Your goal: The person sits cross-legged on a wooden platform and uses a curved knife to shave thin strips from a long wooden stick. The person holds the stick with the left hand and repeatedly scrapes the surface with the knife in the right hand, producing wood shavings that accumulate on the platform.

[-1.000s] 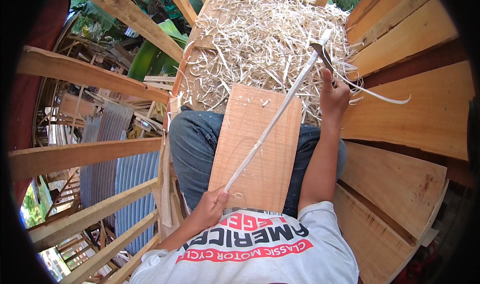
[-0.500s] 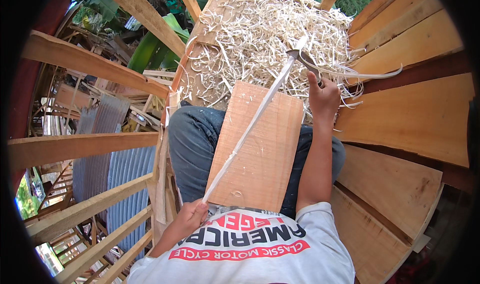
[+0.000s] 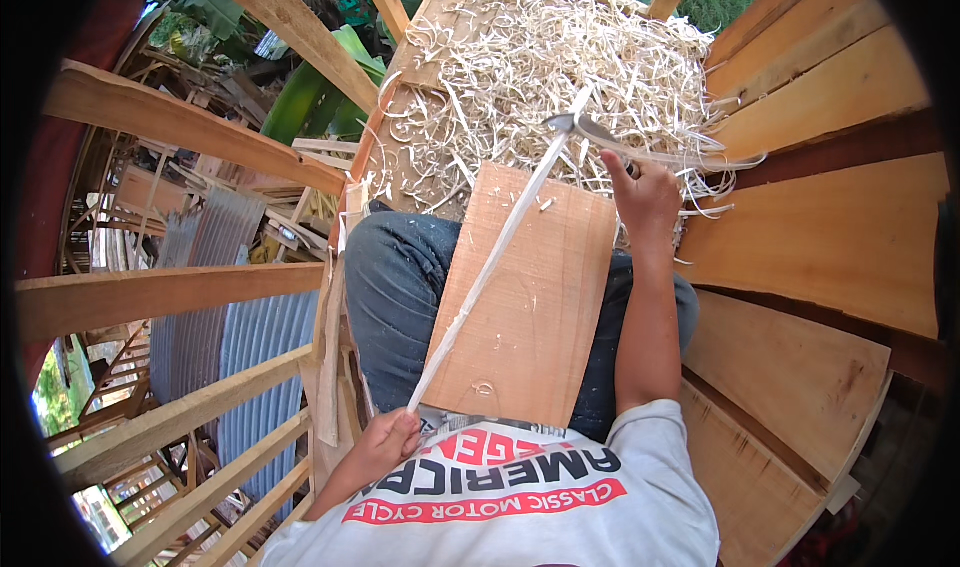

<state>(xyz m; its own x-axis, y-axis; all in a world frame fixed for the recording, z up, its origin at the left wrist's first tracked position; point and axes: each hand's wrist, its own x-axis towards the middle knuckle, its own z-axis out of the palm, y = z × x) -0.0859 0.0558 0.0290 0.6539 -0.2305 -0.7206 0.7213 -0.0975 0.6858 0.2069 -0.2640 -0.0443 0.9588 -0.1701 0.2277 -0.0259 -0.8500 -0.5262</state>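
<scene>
A long pale strip of wood (image 3: 497, 255) slants across the board (image 3: 530, 307) that lies on my lap. My left hand (image 3: 388, 445) is closed round the strip's near end, close to my shirt. In my right hand (image 3: 645, 202) I grip a knife (image 3: 592, 130) with a curved metal blade. The blade crosses the strip near its far end, beyond the board. A thin shaving (image 3: 710, 160) trails from the blade to the right, passing over my right hand. Small chips lie on the board.
A thick heap of curly shavings (image 3: 560, 57) covers the floor in front of my knees. Wooden rails (image 3: 185, 282) stand at the left, with corrugated metal sheets (image 3: 262, 367) below. Wide planks (image 3: 820, 242) form the right side.
The knife and my right hand have shifted slightly, the blade moving left and a little nearer along the strip. The strip's far end has swung left. My left hand keeps its grip.
</scene>
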